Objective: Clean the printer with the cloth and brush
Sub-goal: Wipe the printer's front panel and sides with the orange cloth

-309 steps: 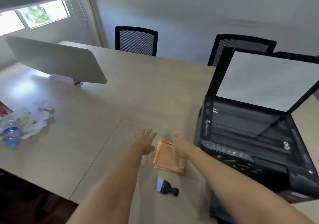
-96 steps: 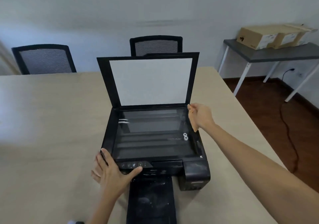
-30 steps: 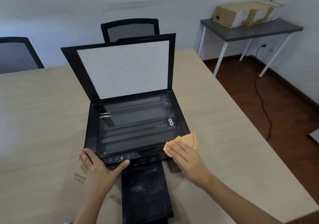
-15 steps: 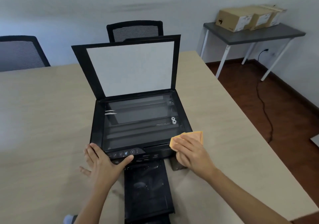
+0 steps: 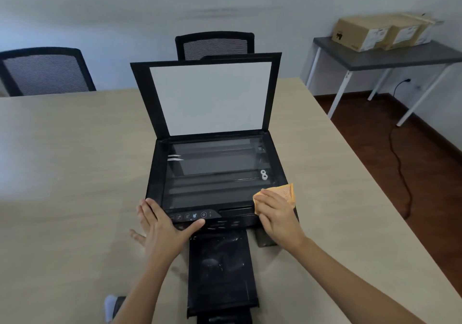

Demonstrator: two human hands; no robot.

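The black printer (image 5: pixel 217 173) stands on the beige table with its scanner lid (image 5: pixel 210 96) raised and the glass exposed. Its dusty output tray (image 5: pixel 221 271) sticks out toward me. My right hand (image 5: pixel 277 213) presses the orange cloth (image 5: pixel 285 192) flat on the printer's front right corner. My left hand (image 5: pixel 162 226) lies spread on the front left corner, thumb on the control panel (image 5: pixel 192 215). The brush (image 5: pixel 111 307), with white bristles and a dark handle, lies on the table at the bottom left, partly behind my left forearm.
Two black mesh chairs (image 5: pixel 215 45) (image 5: pixel 45 71) stand behind the beige table (image 5: pixel 75 173). At the right is a grey side table (image 5: pixel 390 57) with cardboard boxes (image 5: pixel 380 32). A black cable (image 5: pixel 400 168) runs over the dark wooden floor.
My right hand with the cloth has stayed at the printer's front right corner, shifting only slightly. The left hand keeps bracing the front left corner. My view has drifted left.
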